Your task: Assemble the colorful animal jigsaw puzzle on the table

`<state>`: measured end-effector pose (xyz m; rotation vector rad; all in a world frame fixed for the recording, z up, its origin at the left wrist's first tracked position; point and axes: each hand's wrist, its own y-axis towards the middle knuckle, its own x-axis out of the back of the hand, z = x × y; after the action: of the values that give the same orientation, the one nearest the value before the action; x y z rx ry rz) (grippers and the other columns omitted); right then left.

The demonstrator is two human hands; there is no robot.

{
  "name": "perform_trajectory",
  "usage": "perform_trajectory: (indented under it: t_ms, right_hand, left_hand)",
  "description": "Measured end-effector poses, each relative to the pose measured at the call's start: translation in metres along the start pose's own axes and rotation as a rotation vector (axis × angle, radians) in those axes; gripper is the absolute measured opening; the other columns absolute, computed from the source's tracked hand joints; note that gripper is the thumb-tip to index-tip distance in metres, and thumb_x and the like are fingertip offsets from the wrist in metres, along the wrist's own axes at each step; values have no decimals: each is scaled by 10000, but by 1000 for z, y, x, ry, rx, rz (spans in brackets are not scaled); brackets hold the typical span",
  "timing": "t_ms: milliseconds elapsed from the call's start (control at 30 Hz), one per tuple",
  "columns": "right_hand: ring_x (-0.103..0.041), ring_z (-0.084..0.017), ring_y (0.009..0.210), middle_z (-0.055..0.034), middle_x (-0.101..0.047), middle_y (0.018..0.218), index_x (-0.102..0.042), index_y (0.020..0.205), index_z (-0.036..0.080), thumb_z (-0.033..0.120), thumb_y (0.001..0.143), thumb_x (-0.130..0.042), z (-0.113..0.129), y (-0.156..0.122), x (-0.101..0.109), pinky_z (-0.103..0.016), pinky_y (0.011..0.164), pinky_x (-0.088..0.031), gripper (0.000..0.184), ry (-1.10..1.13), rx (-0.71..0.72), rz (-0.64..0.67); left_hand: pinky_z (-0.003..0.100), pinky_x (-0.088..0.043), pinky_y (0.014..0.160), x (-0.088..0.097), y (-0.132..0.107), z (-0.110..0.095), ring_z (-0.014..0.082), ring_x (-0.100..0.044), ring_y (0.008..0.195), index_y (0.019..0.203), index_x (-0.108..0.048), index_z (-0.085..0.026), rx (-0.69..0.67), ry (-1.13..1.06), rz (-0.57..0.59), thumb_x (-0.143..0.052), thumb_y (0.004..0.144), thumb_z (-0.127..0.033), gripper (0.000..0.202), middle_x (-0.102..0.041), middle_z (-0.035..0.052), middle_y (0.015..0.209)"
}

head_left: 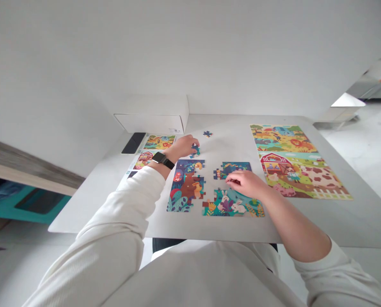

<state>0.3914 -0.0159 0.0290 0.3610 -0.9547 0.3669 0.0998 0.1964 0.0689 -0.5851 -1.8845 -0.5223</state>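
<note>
No words, numbers or brand names can be read anywhere. A small printed label sits low on the front of the white box (148,123), near its right corner; it carries faint lines of print and a small dark block, all too tiny to make out. Little marks stand along the left edge of the printed sheet (144,160), equally illegible. The watch (159,157) has a dark face with nothing legible, and the puzzle (184,187) bears no lettering that can be read.
</note>
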Motion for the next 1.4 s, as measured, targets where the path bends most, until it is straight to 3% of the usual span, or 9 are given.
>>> perform_trajectory:
  t_ms: [133, 200, 300, 433, 567, 900, 1100, 1300, 1400]
  right_hand:
    - [-727, -229, 875, -72, -809, 958, -805, 1026, 252, 248, 996, -643, 2, 0, 3, -353, 820, -516, 164, 25, -6, -33]
    - [-726, -224, 857, -72, -804, 952, -803, 1034, 244, 236, 981, -644, 4, 0, 4, -350, 807, -521, 168, 57, -21, -71]
    - [-713, -202, 786, -65, -803, 961, -803, 1079, 236, 257, 982, -647, 10, 1, 5, -345, 778, -532, 185, 164, -69, -108]
    - [-733, -213, 837, -69, -806, 1026, -786, 1138, 242, 412, 1007, -686, 24, 3, 2, -349, 782, -571, 237, 391, -116, -102]
    - [-750, -245, 914, -76, -797, 1060, -749, 1168, 256, 559, 994, -716, 36, 7, -7, -384, 830, -608, 351, 553, -147, -32]
    - [-661, -204, 764, -33, -722, 837, -666, 907, 232, 654, 980, -667, 38, 16, -8, -341, 730, -535, 428, 658, -264, -146]
    - [-604, -205, 702, -27, -671, 790, -675, 904, 243, 713, 977, -658, 29, 11, -10, -332, 634, -490, 476, 652, -309, -126]
    - [-606, -209, 693, -30, -664, 767, -688, 878, 246, 743, 951, -696, 31, 9, -9, -333, 615, -493, 502, 660, -291, -107]
    - [-579, -187, 651, -10, -634, 727, -688, 853, 245, 749, 940, -716, 34, 10, -9, -326, 610, -490, 512, 676, -272, -89]
  left_hand:
    - [307, -534, 762, 10, -19, -16, 176, -671, 753, 946, -789, -208, 132, -351, -78, -795, 819, -298, 155, -742, 41, 868]
    - [308, -561, 706, 13, -39, -30, 144, -647, 690, 959, -735, -193, 200, -646, -101, -819, 834, -353, 220, -719, 40, 884]
    - [334, -639, 761, 12, -79, -58, 135, -662, 739, 965, -658, -194, 225, -1069, -68, -897, 795, -429, 376, -651, 5, 839]
    - [371, -680, 813, -5, -125, -89, 133, -696, 719, 961, -590, -215, 323, -1381, -15, -908, 783, -397, 407, -576, -55, 758]
    - [379, -676, 889, -31, -138, -103, 148, -748, 738, 941, -560, -223, 427, -1581, 6, -890, 798, -309, 370, -587, -64, 734]
    - [324, -666, 797, -56, -133, -110, 159, -747, 842, 925, -597, -190, 372, -1546, 164, -961, 771, -338, 422, -629, -33, 823]
    - [238, -593, 650, -55, -140, -110, 143, -739, 714, 965, -629, -200, 363, -1463, 270, -899, 873, -472, 395, -687, 3, 825]
    - [225, -591, 644, -54, -141, -107, 116, -711, 670, 1062, -679, -181, 259, -1380, 181, -892, 890, -481, 406, -675, -16, 806]
    - [204, -549, 586, -55, -140, -105, 107, -697, 606, 1068, -673, -170, 258, -1306, 203, -868, 911, -476, 396, -689, -17, 775]
